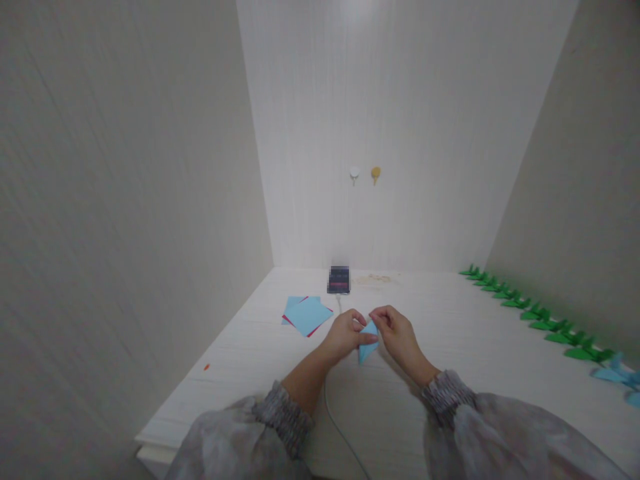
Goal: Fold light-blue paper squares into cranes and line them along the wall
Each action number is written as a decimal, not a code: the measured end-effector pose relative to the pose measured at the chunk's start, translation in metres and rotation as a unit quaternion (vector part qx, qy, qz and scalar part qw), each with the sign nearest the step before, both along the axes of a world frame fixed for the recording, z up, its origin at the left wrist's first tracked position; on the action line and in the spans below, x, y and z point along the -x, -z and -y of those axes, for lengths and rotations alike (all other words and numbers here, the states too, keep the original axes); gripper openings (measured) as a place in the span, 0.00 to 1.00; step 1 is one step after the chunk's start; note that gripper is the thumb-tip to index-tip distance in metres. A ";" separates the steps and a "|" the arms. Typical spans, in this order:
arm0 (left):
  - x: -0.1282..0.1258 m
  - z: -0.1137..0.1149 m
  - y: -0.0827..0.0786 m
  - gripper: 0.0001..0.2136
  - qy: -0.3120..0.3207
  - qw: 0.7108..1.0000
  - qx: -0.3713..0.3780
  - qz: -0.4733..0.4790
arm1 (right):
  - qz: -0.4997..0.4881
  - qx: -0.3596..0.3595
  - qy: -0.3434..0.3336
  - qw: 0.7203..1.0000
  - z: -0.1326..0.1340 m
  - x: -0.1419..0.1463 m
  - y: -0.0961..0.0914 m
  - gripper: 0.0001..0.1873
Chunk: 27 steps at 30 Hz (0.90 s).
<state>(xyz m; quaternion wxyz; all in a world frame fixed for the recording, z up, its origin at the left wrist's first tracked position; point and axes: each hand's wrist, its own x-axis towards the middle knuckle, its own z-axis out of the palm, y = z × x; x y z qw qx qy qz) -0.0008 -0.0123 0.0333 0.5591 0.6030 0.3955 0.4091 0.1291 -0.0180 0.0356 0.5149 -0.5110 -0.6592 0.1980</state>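
A small folded piece of light blue origami paper (pixel 368 352) is held up over the white table, in front of me. My left hand (pixel 345 337) grips it from the left, its thumb lying across the paper and its fingers behind. At the paper's upper corner, my right hand (pixel 396 329) pinches with thumb and forefinger. The fold has a pointed lower end that hangs free. Fingers behind the paper are partly hidden.
Light blue and red paper squares (pixel 307 316) lie stacked left of my hands. Behind stands a phone (pixel 339 280) with a white cable (pixel 337 427) running toward me. Green folded paper figures (pixel 535 312) line the right wall, with blue ones (pixel 617 372) nearer. An orange scrap (pixel 207 367) lies left.
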 end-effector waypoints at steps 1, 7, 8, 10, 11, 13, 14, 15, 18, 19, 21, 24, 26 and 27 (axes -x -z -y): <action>0.000 0.000 0.000 0.20 0.003 1.000 0.006 0.003 | -0.001 0.001 -0.002 1.000 0.000 0.000 0.000 0.09; 0.000 0.001 -0.001 0.22 0.006 1.000 0.009 0.011 | -0.065 0.006 -0.026 0.998 -0.005 -0.001 0.006 0.08; 0.000 0.001 -0.001 0.22 0.010 1.000 0.007 0.012 | -0.085 0.007 -0.036 0.996 -0.006 -0.001 0.007 0.09; 0.000 0.001 -0.001 0.22 0.018 1.000 0.003 0.013 | -0.122 0.011 -0.052 0.991 -0.007 -0.001 0.009 0.10; 0.000 0.001 -0.001 0.22 0.020 1.000 0.001 0.015 | -0.138 0.014 -0.058 0.989 -0.008 -0.001 0.009 0.10; 0.000 0.001 0.000 0.22 0.019 1.000 -0.005 0.019 | -0.164 0.020 -0.065 0.984 -0.007 -0.001 0.009 0.11; 0.000 0.000 0.001 0.22 0.018 1.000 -0.010 0.022 | -0.173 0.022 -0.068 0.982 -0.007 0.000 0.008 0.11; 0.000 0.000 0.001 0.22 0.019 0.999 -0.014 0.025 | -0.181 0.024 -0.071 0.981 -0.006 0.000 0.007 0.12; 0.001 -0.001 0.002 0.21 0.034 0.999 -0.024 0.028 | -0.195 0.027 -0.077 0.977 -0.005 0.000 0.005 0.12; 0.001 -0.001 0.003 0.21 0.040 0.998 -0.029 0.027 | -0.198 0.027 -0.078 0.977 -0.005 0.000 0.005 0.13; 0.002 0.000 0.002 0.20 0.052 0.998 -0.036 0.022 | -0.200 0.031 -0.080 0.976 -0.004 0.000 0.004 0.13; 0.002 0.002 0.002 0.17 0.065 0.997 -0.031 0.023 | -0.199 0.048 -0.083 0.975 -0.005 0.001 0.003 0.15; 0.002 0.002 0.003 0.16 0.061 0.997 -0.017 0.032 | -0.202 0.060 -0.086 0.974 -0.006 0.000 0.003 0.17; 0.003 0.002 0.004 0.16 0.053 0.998 -0.012 0.039 | -0.207 0.065 -0.089 0.972 -0.006 0.000 0.003 0.17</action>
